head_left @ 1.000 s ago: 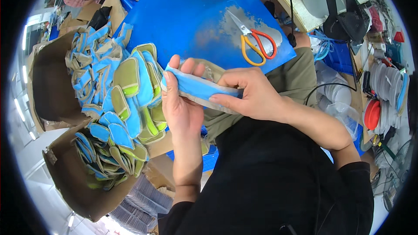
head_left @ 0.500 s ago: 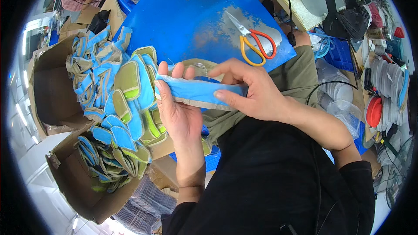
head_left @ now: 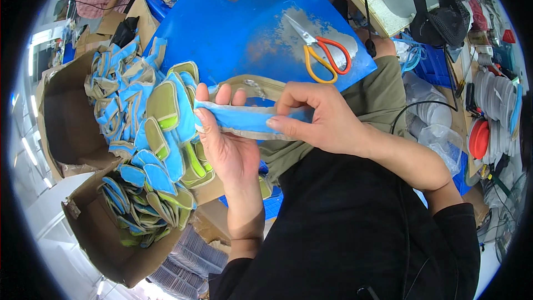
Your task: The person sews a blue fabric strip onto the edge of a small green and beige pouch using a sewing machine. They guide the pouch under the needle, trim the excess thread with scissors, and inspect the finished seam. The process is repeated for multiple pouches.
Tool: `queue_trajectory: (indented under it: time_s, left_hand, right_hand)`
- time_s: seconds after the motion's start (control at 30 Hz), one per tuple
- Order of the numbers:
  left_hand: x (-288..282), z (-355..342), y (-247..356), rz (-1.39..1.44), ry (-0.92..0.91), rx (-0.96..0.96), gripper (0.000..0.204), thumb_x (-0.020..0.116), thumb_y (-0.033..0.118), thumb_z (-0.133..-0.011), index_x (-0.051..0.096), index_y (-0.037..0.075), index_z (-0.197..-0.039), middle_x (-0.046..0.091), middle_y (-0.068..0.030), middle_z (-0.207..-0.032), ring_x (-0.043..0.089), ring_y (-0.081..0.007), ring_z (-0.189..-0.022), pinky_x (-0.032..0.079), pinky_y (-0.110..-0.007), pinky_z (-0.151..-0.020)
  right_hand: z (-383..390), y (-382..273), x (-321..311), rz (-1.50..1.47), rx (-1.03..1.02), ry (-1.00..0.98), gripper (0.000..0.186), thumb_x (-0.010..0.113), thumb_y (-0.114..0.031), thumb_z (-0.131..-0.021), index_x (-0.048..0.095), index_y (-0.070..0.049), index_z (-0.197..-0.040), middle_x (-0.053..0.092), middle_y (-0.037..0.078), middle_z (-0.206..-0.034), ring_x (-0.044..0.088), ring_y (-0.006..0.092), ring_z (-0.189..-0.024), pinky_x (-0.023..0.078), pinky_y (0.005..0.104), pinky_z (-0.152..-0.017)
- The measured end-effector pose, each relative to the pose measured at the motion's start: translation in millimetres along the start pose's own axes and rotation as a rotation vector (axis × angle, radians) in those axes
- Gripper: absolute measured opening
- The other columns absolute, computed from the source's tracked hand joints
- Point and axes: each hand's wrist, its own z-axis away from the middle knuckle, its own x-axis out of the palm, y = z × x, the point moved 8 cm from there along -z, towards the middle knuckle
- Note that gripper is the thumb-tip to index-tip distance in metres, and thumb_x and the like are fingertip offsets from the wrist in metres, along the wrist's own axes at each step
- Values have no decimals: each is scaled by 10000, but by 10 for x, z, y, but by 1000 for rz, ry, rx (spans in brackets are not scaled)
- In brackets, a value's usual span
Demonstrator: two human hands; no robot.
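The left hand (head_left: 230,147), loosely curled, holds the left end of a beige-edged blue fabric band (head_left: 239,118) between thumb and fingers; the right hand (head_left: 313,116) pinches its right end between thumb and forefinger. The band stretches between them at the near edge of the blue table (head_left: 222,39), apparently looped, though the fingers partly hide it. Scissors (head_left: 308,36) lie beyond, to the right; a cardboard box (head_left: 100,247) stands near left.

Bright indoor light; white glare at lower left; fisheye curvature toward black corners
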Motion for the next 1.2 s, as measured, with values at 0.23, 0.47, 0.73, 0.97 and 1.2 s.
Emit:
queue_trajectory:
  time_s: [0.23,0.47,0.73,0.97,1.2]
  left_hand:
    - [7,16,13,26,-13,-3,531,501,407,-1082,407,137,-1529,658,-136,-1290,681,-266,-1120,603,-441,-903]
    - [33,21,27,20,-15,1,528,498,405,-1084,404,139,-1530,665,-128,-1281,681,-259,-1118,612,-444,-879]
    - [28,23,19,56,-37,13,522,487,400,-1088,398,146,-1535,667,-123,-1273,688,-256,-1104,621,-460,-844]
    - [140,78,67,93,-139,16,484,482,337,-1099,405,131,-1531,654,-87,-1319,678,-198,-1113,601,-395,-902]
    - [142,61,69,116,-157,-9,475,478,329,-1102,410,128,-1527,656,-86,-1306,679,-195,-1108,601,-393,-901]
  right_hand:
    - [-3,-95,-21,-72,-56,86,144,760,-112,-892,649,-23,-917,675,43,-877,609,90,-786,492,275,-724]
    - [-16,-138,-19,26,-194,91,141,778,-104,-866,679,-20,-923,685,53,-866,637,123,-803,502,291,-730]
    - [-50,-94,-14,54,-50,62,182,781,-113,-885,636,-26,-819,660,32,-788,576,78,-706,462,259,-635]
    - [-64,-45,1,22,-10,54,178,771,-110,-891,617,-28,-858,642,30,-766,573,69,-697,479,263,-650]
    - [-89,-34,41,-76,113,-41,139,740,-117,-928,690,-24,-1019,633,32,-819,575,78,-779,464,257,-685]
